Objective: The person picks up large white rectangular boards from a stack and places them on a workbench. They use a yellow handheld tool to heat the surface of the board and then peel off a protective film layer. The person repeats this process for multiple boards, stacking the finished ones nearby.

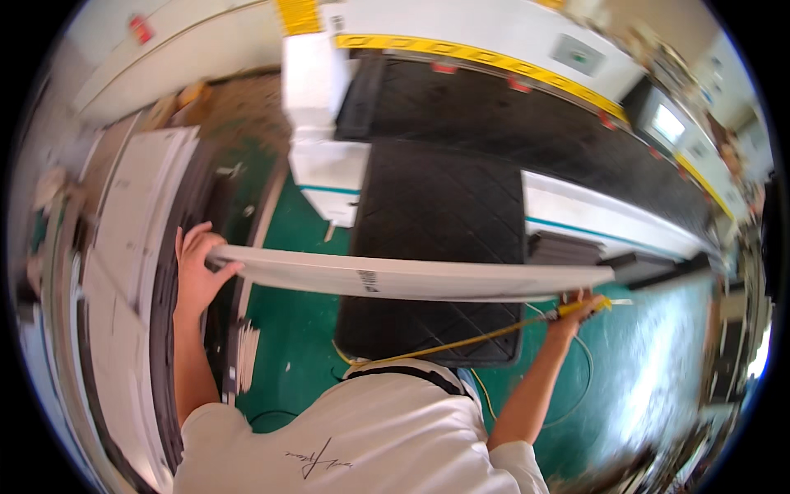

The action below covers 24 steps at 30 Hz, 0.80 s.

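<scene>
Before the white machine (485, 26), steadiness comes first

Across the far side, that machine and its yellow band are the biggest things we face. Nearer to us is the black-topped table (440, 198), and at left stands a row of pale boards (132, 214). The white panel (444, 281) spans crosswise in front of us, over the table in our view; we cannot tell whether its lower edge touches the black top. Such a long piece would, we judge, swing easily, so we would do well to keep both ends level and its left end away from the boards.

Our left hand (200, 262) grasps the panel's left end, thumb on the near face. Our right hand (574, 310), at the right end, has its fingers curled round a yellow hand tool (602, 304); blur hides how much of the panel it bears. With that grip shared, we should keep the tool's tip clear of the panel's face and let the thin yellow hose (459, 338) hang free of the edge.
</scene>
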{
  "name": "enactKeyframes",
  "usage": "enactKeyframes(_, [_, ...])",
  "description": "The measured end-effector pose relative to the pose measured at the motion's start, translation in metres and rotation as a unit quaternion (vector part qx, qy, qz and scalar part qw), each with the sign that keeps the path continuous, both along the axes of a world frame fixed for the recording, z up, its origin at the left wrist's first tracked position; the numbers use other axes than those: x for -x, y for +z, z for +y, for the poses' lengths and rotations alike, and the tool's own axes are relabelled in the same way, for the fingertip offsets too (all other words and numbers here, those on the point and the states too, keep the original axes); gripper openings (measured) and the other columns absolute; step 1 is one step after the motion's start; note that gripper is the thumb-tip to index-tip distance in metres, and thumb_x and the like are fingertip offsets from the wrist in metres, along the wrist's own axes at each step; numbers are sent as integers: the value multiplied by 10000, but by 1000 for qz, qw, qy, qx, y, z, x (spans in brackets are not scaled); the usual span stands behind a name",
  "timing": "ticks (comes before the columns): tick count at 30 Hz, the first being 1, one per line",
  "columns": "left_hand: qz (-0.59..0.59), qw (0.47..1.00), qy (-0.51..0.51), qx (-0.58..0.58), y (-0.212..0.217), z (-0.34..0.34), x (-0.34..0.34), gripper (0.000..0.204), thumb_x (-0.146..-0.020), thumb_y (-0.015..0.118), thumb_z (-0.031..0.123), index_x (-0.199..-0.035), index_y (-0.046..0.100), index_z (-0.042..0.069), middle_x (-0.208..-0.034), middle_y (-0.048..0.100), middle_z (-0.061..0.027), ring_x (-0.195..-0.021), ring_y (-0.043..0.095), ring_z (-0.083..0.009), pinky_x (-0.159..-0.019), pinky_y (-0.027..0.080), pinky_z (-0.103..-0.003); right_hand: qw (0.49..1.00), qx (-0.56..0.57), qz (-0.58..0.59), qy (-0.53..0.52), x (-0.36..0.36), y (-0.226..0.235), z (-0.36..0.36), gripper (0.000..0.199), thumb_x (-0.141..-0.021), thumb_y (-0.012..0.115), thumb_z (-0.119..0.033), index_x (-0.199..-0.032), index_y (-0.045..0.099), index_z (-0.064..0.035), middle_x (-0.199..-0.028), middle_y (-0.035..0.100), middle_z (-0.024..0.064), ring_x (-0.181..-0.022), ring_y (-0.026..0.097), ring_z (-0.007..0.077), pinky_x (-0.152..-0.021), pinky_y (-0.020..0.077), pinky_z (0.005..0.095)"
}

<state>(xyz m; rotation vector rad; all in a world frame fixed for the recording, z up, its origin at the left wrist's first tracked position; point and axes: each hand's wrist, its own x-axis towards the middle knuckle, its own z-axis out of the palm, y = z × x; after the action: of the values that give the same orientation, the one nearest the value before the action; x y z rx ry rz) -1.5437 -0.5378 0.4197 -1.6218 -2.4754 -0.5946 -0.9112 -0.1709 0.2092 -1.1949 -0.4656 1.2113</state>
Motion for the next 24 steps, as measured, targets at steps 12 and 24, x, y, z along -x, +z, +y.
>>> enactKeyframes(12, [-504,847,30,-164,-231,-68,22,316,-873,744,41,-1170,637,53,-1216,653,-119,-1134,616,-249,-1055,482,-414,927,-261,171,209,-40,-58,9,259,-1061,471,-220,-940,605,-33,-830,620,101,-904,627,264,-1064,470,443])
enactKeyframes(24, [-454,813,-211,-297,-122,33,-59,389,-971,662,315,-1041,680,-67,-1120,679,-221,-1278,585,-398,-1163,384,-558,966,-124,-167,-151,-149,3,-232,201,-1052,489,-188,-1040,618,-35,-935,664,106,-974,640,248,-1036,490,437])
